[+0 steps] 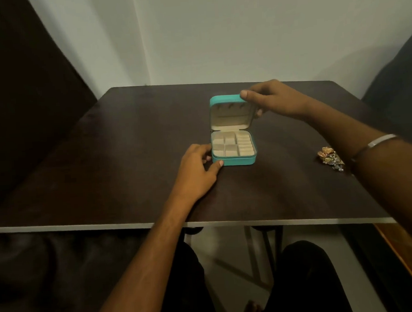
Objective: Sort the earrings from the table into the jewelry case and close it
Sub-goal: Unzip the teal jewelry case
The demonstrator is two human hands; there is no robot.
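The task looks to be at its very start. One turquoise jewelry case [234,151] sits near the middle of the dark table [127,161], its lid [228,110] standing upright and the cream-lined tray beneath it showing nothing inside. The tray appears to hold six square compartments on its left and a column of narrow ring slots on its right, though the slots are too small to count surely. The right hand [274,100] grips the lid's top right corner, thumb over the rim and fingers closed behind it, holding the lid open. The left hand [198,171] steadies the case's base at its front left corner, thumb pressed to the front wall and fingers curled against the side. The earrings [330,158] lie in a single tangled heap well to the right of the case, just beside the right forearm; the pieces overlap too much to count. So opening seems to be the only step done: every earring remains to be moved into a compartment, and the lid remains to be shut.
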